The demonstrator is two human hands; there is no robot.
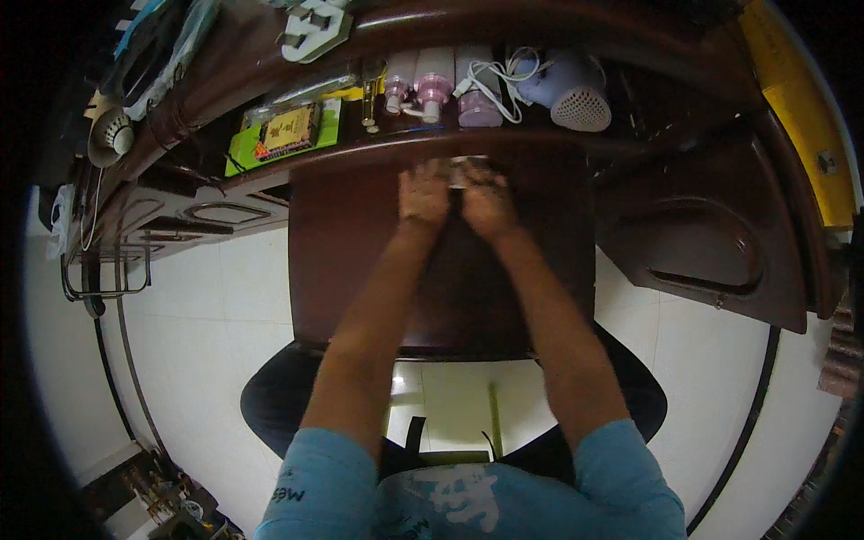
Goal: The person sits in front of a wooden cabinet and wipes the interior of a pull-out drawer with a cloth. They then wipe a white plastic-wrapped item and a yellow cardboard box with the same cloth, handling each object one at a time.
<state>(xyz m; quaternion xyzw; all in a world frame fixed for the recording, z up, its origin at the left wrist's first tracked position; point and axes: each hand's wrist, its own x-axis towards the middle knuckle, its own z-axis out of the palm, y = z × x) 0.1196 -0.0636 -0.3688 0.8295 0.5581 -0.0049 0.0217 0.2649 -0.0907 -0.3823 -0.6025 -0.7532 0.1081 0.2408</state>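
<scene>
Both arms reach forward over a dark reddish-brown wooden board (358,250) that juts out toward me at lap height. At its far end my left hand (425,192) lies palm down on the wood, fingers stretched forward. Close beside it, my right hand (487,196) has its fingers bent over a small flat white piece (468,162), perhaps paper or cloth. The fingers cover much of that piece, and blur hides its exact kind. The left fingertips come near its left edge; whether they touch it I cannot tell.
Beyond the board, a shelf holds pink-capped bottles (433,88), a white cable (503,84), a lavender hair dryer (580,101) and a small box (289,131) on a green book (329,121). A shuttlecock (120,131) is left. A cabinet door (702,236) stands ajar right.
</scene>
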